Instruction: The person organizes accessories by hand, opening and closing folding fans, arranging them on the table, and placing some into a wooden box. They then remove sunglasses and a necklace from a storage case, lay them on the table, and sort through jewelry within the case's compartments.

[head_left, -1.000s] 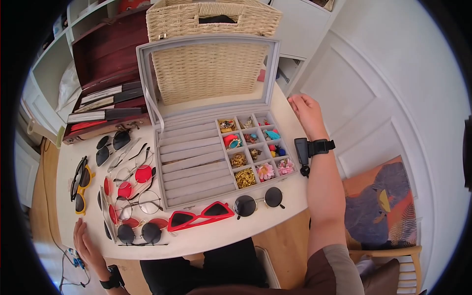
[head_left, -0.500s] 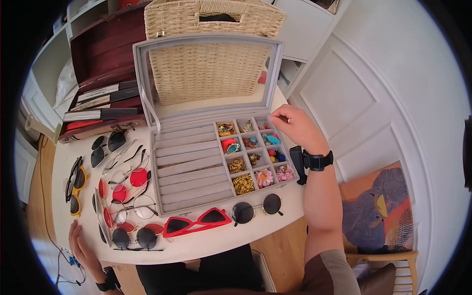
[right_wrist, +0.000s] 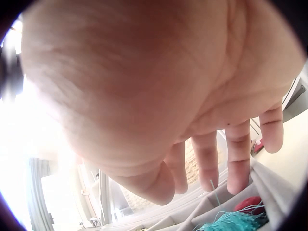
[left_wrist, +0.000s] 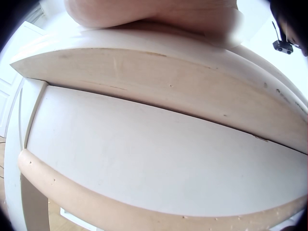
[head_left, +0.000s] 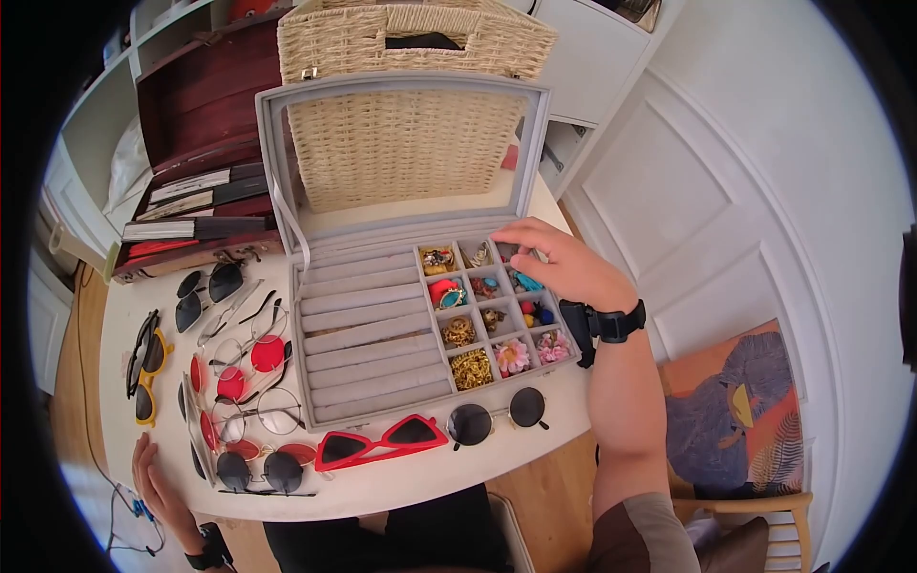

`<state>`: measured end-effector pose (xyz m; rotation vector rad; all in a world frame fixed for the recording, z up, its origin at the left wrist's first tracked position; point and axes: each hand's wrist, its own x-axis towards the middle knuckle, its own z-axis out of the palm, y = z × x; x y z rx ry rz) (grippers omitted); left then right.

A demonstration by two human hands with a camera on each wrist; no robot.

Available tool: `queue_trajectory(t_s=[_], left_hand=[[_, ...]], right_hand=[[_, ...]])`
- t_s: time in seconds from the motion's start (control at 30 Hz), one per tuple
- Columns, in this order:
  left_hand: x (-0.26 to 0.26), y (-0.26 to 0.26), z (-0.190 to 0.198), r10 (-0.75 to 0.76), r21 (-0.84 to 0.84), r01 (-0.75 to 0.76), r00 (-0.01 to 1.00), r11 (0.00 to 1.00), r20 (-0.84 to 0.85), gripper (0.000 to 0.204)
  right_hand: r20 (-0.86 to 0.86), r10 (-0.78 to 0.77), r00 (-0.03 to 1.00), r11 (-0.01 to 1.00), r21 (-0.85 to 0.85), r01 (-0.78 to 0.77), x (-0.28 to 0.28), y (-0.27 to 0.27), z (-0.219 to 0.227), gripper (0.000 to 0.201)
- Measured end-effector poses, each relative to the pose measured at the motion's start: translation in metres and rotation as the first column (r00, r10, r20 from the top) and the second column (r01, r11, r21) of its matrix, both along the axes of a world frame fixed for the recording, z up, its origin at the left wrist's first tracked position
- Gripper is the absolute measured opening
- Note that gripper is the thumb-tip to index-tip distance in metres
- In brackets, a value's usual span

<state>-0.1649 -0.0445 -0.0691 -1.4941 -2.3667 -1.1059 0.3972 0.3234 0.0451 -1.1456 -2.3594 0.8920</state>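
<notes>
A grey jewelry box (head_left: 368, 355) stands on the table with its clear-windowed lid raised. Padded ring rows fill its left side, and small compartments with jewelry its right. My right hand (head_left: 575, 270) is over the far right compartments, partly hiding them. In the right wrist view its fingers (right_wrist: 237, 159) point down, spread and holding nothing. Below them lie a turquoise tassel (right_wrist: 233, 222) and a red piece (right_wrist: 248, 204). Nearby compartments hold gold chains (head_left: 471, 370) and pink flower pieces (head_left: 512, 356). My left hand (head_left: 162, 485) rests at the table's front left edge, fingers fairly straight.
Red-framed sunglasses (head_left: 382, 441) and round dark sunglasses (head_left: 470, 424) lie in front of the box. Several more pairs spread along its left. Behind stand a woven basket (head_left: 401, 153) and an open dark red case (head_left: 205, 105). A wooden chair (head_left: 755, 501) is at right.
My right hand has come in from beyond the table's right edge, moving left to the box's far right compartments. My left hand has stayed at the table edge.
</notes>
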Motion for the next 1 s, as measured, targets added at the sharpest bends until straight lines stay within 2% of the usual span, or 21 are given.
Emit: queue_trajectory(t_s=[0.07, 0.13, 0.27, 0.33, 0.77, 0.97, 1.0], left_hand=[[0.001, 0.000, 0.001, 0.000, 0.003, 0.000, 1.000, 1.000, 0.004, 0.039], [0.000, 0.000, 0.000, -0.004, 0.006, 0.004, 1.000, 1.000, 0.004, 0.038], [0.002, 0.000, 0.001, -0.002, 0.007, 0.002, 1.000, 1.000, 0.019, 0.038], [0.004, 0.001, 0.002, 0.004, 0.010, -0.005, 1.000, 1.000, 0.017, 0.038], [0.005, 0.002, 0.002, 0.020, 0.004, -0.020, 0.999, 1.000, -0.033, 0.035], [0.007, 0.003, 0.004, 0.026, 0.002, -0.026, 0.998, 1.000, -0.054, 0.035], [0.007, 0.002, 0.003, 0.027, 0.001, -0.027, 0.998, 1.000, -0.053, 0.035]], right_hand=[[-0.006, 0.042, 0.999, 0.999, -0.010, -0.042, -0.002, 0.001, 0.000, 0.036], [0.113, 0.051, 0.992, 0.990, 0.128, -0.066, -0.002, 0.005, -0.007, 0.042], [0.199, 0.046, 0.979, 0.978, 0.189, -0.084, -0.007, 0.007, -0.013, 0.051], [0.288, -0.028, 0.957, 0.965, 0.257, -0.049, -0.010, 0.004, -0.012, 0.055], [0.452, -0.108, 0.885, 0.967, 0.254, -0.011, -0.024, -0.002, -0.010, 0.053], [0.451, -0.088, 0.888, 0.958, 0.282, -0.048, -0.025, -0.002, -0.011, 0.050], [0.453, -0.075, 0.889, 0.936, 0.338, -0.094, -0.023, -0.002, -0.013, 0.048]])
